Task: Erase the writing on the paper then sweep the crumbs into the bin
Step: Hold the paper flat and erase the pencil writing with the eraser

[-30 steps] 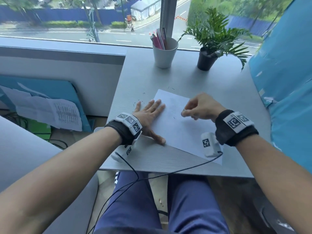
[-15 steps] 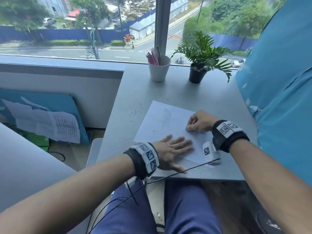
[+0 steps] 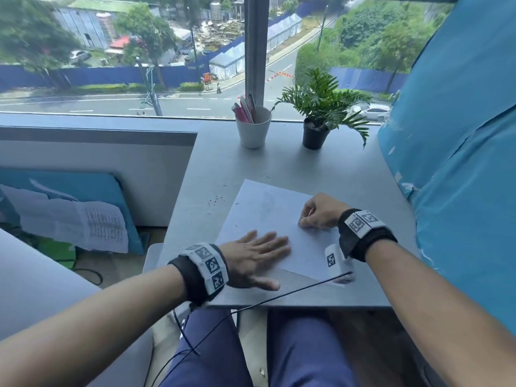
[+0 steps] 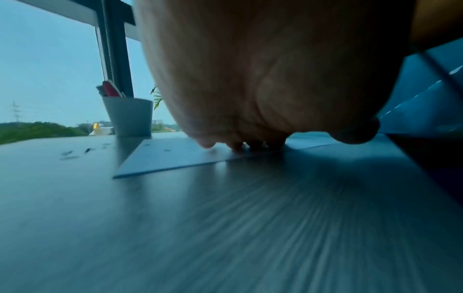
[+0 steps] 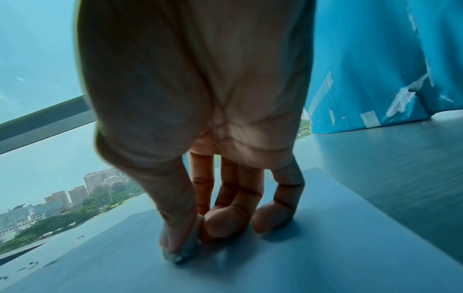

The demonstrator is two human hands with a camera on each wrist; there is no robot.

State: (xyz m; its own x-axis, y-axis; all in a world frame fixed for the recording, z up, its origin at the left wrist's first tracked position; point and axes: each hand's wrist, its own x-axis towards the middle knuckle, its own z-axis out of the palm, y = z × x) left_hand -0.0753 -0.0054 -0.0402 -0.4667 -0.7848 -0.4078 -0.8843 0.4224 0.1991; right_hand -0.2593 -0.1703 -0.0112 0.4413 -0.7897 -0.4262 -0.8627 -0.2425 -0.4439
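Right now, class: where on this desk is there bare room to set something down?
Bare desk lies between the paper and the cup and plant. Left of the paper, crumbs dot it. The near edge is crowded by both hands.

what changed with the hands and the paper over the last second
The left hand slid from the paper's left edge back to its near corner, resting flat with fingers spread. The right hand stayed on the paper's right side, pinching the small eraser against the sheet. The crumbs left of the paper, cup and plant did not move on the desk.
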